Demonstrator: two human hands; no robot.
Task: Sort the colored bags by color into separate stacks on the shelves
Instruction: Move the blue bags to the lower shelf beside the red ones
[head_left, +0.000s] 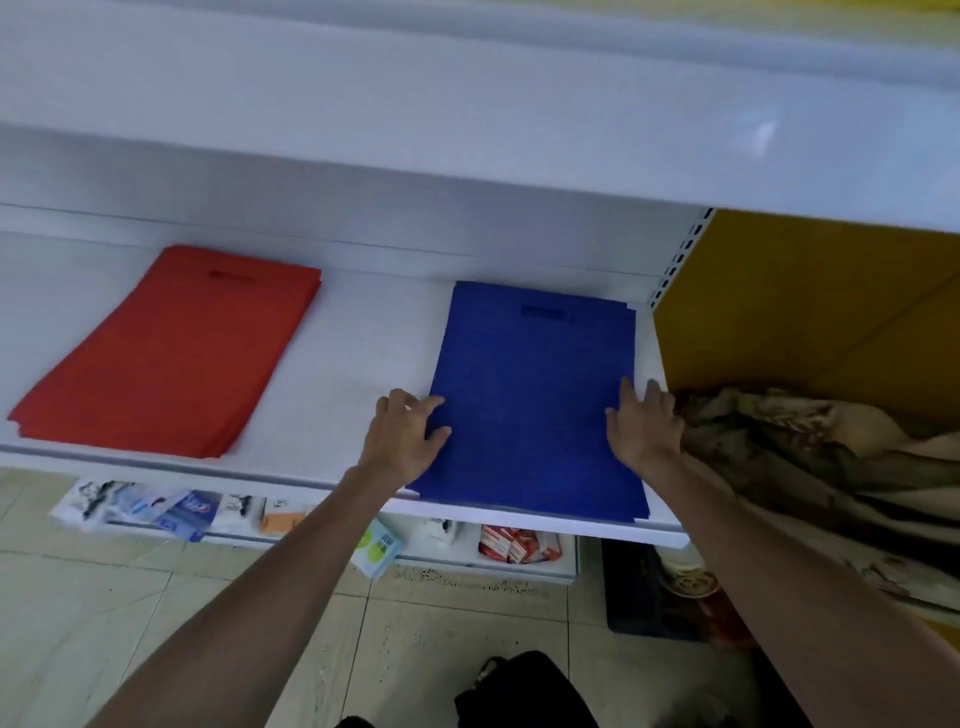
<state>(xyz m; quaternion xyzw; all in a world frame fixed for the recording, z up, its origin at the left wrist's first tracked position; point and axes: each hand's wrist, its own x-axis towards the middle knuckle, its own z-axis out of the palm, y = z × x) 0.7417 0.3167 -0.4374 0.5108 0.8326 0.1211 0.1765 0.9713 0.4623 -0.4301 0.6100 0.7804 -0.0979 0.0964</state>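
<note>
A flat stack of blue bags (530, 395) lies on the white shelf (358, 353), to the right of centre, its near edge at the shelf's lip. A separate stack of red bags (171, 353) lies on the same shelf to the left. My left hand (402, 436) rests on the blue stack's left edge with fingers loosely spread. My right hand (647, 421) lies flat against the stack's right edge, fingers straight. Neither hand curls round a bag.
An upper white shelf (467, 130) overhangs the working shelf. A yellow panel (805, 312) and crumpled patterned cloth (810, 457) sit to the right. Below, a low shelf holds small packets (171, 512). A dark bag (524, 691) lies on the tiled floor.
</note>
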